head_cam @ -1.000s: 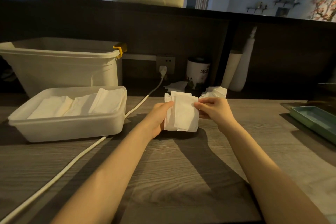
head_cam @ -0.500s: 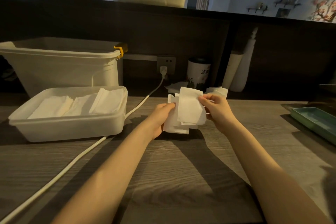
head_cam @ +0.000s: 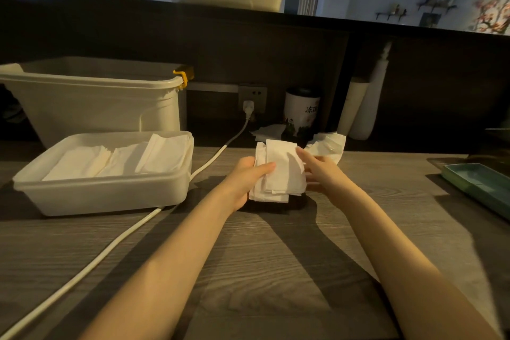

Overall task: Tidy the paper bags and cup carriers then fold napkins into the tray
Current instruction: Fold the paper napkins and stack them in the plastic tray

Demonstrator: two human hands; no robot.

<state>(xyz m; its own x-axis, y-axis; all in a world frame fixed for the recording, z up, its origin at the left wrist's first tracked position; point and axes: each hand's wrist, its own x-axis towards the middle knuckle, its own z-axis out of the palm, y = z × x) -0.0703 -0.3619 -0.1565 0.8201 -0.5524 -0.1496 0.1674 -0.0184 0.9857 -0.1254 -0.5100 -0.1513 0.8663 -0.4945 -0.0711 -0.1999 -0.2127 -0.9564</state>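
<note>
White paper napkins (head_cam: 278,171), a small folded bundle with one sheet standing a little higher than the rest, are held just above the grey wooden counter (head_cam: 276,270), about midway across it. The left hand (head_cam: 245,179) grips the bundle from its left side, thumb laid across the front and fingers curled behind. The right hand (head_cam: 320,171) is at the bundle's right edge with its fingers fairly straight, the forefinger tip touching the upper sheet; whether it pinches the paper cannot be told.

Just behind the right hand lies a loose heap of napkins (head_cam: 329,143). To the left, well apart from the hands, sits a shallow white plastic tray (head_cam: 105,196) with folded napkins (head_cam: 118,159) lying in overlapping rows inside. Behind the tray stands a large pale tub (head_cam: 93,107) with a yellow clip on its rim. A white cable (head_cam: 124,240) runs from a wall socket (head_cam: 252,96) past the tray's right side. Near the socket stands a printed canister (head_cam: 300,112), and a green tray (head_cam: 480,185) sits at the far right.
</note>
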